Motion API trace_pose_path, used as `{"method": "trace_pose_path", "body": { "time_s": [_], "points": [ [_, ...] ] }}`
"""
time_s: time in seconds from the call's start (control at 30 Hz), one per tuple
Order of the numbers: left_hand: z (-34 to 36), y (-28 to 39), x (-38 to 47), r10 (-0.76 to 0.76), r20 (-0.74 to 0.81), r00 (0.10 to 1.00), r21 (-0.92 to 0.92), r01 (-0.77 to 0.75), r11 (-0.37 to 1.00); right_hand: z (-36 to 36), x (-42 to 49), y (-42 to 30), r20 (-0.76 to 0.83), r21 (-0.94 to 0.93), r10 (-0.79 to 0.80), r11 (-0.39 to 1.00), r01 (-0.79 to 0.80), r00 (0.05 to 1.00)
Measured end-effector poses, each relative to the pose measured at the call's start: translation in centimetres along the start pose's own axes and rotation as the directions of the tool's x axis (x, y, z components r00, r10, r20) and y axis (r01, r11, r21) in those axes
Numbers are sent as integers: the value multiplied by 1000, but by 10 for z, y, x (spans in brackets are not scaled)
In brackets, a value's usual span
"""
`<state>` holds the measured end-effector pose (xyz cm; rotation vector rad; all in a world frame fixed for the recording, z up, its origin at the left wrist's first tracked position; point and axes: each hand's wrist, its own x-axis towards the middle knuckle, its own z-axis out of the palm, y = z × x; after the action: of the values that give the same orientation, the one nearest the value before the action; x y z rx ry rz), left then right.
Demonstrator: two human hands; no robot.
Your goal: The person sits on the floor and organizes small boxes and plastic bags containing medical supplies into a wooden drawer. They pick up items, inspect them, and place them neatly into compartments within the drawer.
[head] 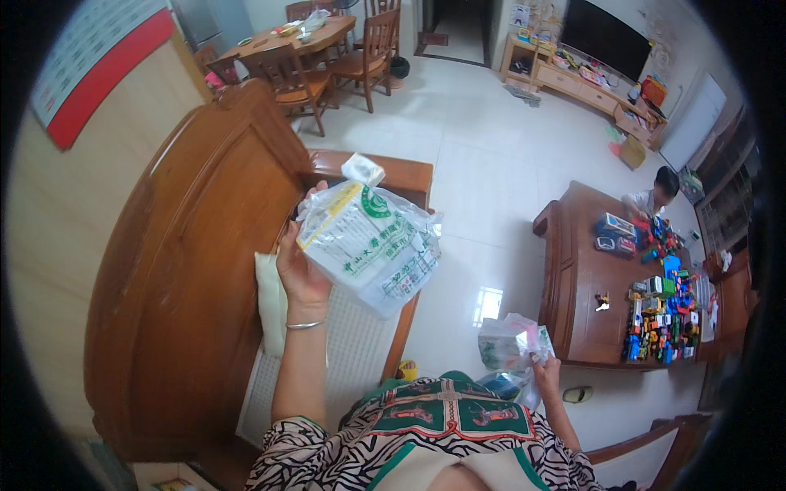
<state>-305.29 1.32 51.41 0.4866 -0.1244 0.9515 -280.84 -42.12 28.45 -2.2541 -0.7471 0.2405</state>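
Observation:
My left hand [301, 264] is raised over the wooden bench and holds a clear plastic bag [374, 245] with green print and a white, yellow-edged packet or box inside. Lower right, my right hand [545, 368] grips the gathered tops of thin plastic bags [508, 344], which hang beside my body. A box with green markings shows through one of them; the other contents are hard to make out. Just beyond the left bag, a small white pack [363, 170] is at the bench's armrest.
A carved wooden bench [202, 276] with a pale cushion [271, 304] stands at left. At right, toy vehicles [663, 319] crowd a wooden table [589, 264], where a child [656, 193] is at the far end. A slipper [578, 394] lies on the floor. Dining chairs [368, 55] stand farther off.

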Motion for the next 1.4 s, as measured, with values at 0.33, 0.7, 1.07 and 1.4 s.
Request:
{"method": "trace_pose_path", "body": {
  "time_s": [0.33,0.7,1.07,1.4],
  "points": [
    [-16,-131,184,-23,-56,998,213,35,976,-4,150,24,-49,142,214,968,-205,976],
    [-13,-270,422,75,128,989,665,-142,733,-29,426,64,-68,96,33,995,-26,997],
    [-32,-412,685,-123,495,860,866,-499,-9,-56,701,66,-157,183,177,972,-147,972],
    [39,-641,955,-274,899,342,271,-925,-268,-120,909,99,-308,393,381,886,-248,872]
  ]
}}
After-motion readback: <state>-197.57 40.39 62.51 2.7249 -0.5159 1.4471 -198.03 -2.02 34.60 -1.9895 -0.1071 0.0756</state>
